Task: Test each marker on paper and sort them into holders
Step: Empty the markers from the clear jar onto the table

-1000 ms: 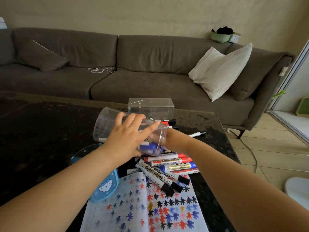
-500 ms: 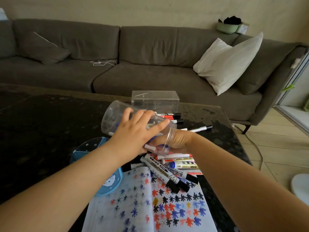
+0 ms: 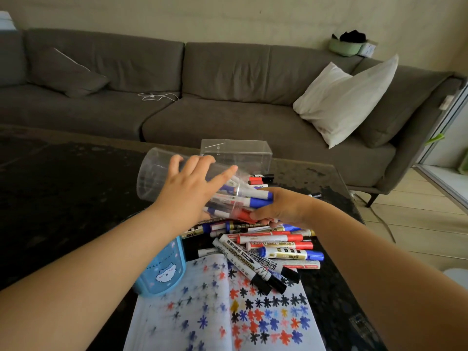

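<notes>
The left hand [image 3: 188, 188] grips a clear round cup [image 3: 162, 173] that lies tipped on its side above the dark table [image 3: 63, 188], mouth toward the right. The right hand [image 3: 281, 209] is cupped at the mouth, fingers curled round the red and blue caps of the markers in the cup [image 3: 250, 198]. Compared with half a second earlier, more markers project from the mouth, and the right hand has closed on them. A loose pile of markers [image 3: 273, 245] lies just near of the hands, partly over the paper [image 3: 228, 312] covered with coloured star marks. A blue holder [image 3: 162, 272] stands at the paper's left edge, under the left forearm. A clear rectangular box [image 3: 236, 154] stands just beyond the cup. A grey sofa [image 3: 228, 79] with a white cushion [image 3: 347, 97] fills the far side.
</notes>
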